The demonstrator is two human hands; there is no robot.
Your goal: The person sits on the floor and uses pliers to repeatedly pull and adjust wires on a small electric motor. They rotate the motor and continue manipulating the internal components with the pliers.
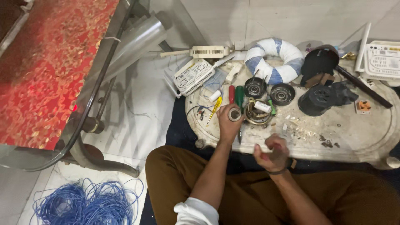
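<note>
Left grip [228,121] closed around small tape roll [234,113], just before green screwdriver [239,96]. Right grip [271,153] clenched, contents unclear, above pale surface [354,133].

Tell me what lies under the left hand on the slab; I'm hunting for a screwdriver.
A dark tool shaft pokes out below the left hand, which holds a small tape roll. Red and green screwdriver handles show above it. The hand covers whatever joins them.

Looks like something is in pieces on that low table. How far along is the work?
Already apart: two round black parts lie loose beside a wound coil. In hand: the left hand holds a small roll of tape; the right hand is closed, contents unclear. Nothing looks reassembled; screwdrivers remain out.
</note>
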